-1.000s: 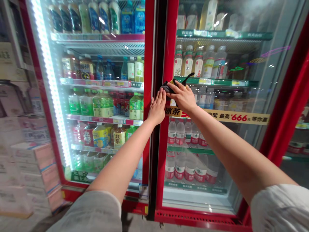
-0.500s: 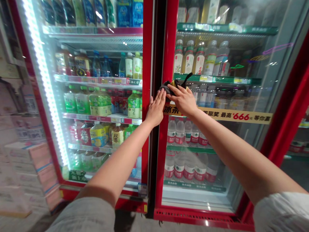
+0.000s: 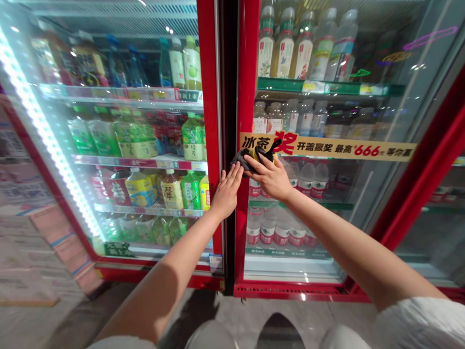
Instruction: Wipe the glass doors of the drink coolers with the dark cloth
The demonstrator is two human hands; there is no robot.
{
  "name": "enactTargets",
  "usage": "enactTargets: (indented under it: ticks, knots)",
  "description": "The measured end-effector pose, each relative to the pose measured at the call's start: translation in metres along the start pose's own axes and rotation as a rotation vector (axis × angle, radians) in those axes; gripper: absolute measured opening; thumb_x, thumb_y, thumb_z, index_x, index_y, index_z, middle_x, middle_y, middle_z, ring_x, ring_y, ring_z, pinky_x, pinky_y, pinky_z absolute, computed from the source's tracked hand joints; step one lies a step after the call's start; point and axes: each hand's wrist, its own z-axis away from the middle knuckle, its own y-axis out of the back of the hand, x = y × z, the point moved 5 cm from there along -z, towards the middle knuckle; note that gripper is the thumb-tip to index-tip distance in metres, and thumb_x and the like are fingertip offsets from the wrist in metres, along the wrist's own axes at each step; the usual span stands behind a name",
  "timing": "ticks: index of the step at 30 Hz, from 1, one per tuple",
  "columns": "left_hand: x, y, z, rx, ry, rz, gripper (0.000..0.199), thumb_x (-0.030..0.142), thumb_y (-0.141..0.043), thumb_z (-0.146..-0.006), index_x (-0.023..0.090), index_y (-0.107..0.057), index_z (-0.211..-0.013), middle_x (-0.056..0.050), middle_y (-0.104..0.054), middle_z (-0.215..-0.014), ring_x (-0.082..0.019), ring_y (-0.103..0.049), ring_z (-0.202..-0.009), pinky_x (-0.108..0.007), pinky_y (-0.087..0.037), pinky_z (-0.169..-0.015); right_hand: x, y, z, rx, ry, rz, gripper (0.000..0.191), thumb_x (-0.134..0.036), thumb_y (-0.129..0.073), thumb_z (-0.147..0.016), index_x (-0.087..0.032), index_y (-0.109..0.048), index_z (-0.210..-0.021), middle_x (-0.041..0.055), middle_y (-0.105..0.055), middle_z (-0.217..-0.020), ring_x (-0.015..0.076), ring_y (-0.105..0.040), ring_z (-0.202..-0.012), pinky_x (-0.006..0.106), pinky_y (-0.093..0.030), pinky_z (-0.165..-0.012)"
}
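Note:
My right hand (image 3: 271,180) presses a bunched dark grey and yellow cloth (image 3: 240,157) against the right cooler's red door frame (image 3: 245,97), close to the glass. A black loop sticks up from the cloth. My left hand (image 3: 225,192) has its fingers stretched out and lies at the gap beside that frame, fingertips at the cloth's lower left edge. Just above the cloth a yellow printed strip (image 3: 327,148) runs across the glass. What lies under my right palm is hidden.
A left cooler with a red frame (image 3: 210,106) holds rows of bottled drinks (image 3: 192,138). Water bottles (image 3: 281,228) stand behind the right glass. Stacked cartons (image 3: 54,237) are at the far left. Grey floor (image 3: 232,320) lies below.
Both hands and the cloth have slid down the door frame, from above the yellow strip to its lower edge. The view has tilted down, showing more floor.

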Motion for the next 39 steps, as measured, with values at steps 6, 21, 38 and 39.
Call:
enactTargets:
  ticks: [6, 21, 38, 39]
  knots:
    - [0.004, -0.045, 0.083, -0.146, 0.042, -0.042, 0.087, -0.003, -0.03, -0.088, 0.02, 0.004, -0.164, -0.016, -0.02, -0.169, -0.024, -0.015, -0.158, -0.057, -0.023, -0.128, -0.05, -0.042, 0.056, -0.078, 0.09, -0.05, 0.048, -0.02, -0.052, -0.101, -0.039, -0.055, -0.145, -0.0017, -0.042, -0.163, 0.0268, -0.039, -0.15, 0.051, -0.032, -0.118]
    - [0.052, -0.101, 0.215, -0.429, 0.128, -0.128, 0.088, -0.006, -0.028, -0.081, 0.018, -0.014, -0.164, -0.012, -0.034, -0.165, -0.02, -0.024, -0.155, -0.048, -0.033, -0.125, -0.123, -0.098, 0.156, -0.08, 0.351, -0.131, 0.036, -0.028, -0.059, -0.1, -0.032, -0.066, -0.135, 0.0031, -0.056, -0.153, 0.0227, -0.057, -0.133, 0.043, -0.044, -0.109]
    - [0.052, -0.015, 0.021, 0.02, 0.122, -0.182, 0.082, 0.008, -0.041, -0.094, 0.015, 0.0, -0.164, -0.017, -0.019, -0.17, -0.027, -0.009, -0.159, -0.056, -0.022, -0.128, 0.006, -0.004, 0.057, 0.106, -0.302, 0.093, 0.045, -0.022, -0.05, -0.102, -0.035, -0.057, -0.145, 0.0088, -0.035, -0.166, 0.0352, -0.037, -0.148, 0.063, -0.029, -0.112]
    - [0.052, -0.017, 0.025, 0.015, 0.13, -0.186, 0.082, 0.008, -0.041, -0.094, 0.015, -0.001, -0.164, -0.018, -0.019, -0.17, -0.027, -0.009, -0.159, -0.056, -0.023, -0.127, -0.003, -0.009, 0.064, 0.082, -0.261, 0.089, 0.044, -0.023, -0.05, -0.101, -0.034, -0.059, -0.143, 0.009, -0.037, -0.165, 0.0362, -0.035, -0.148, 0.065, -0.029, -0.112]
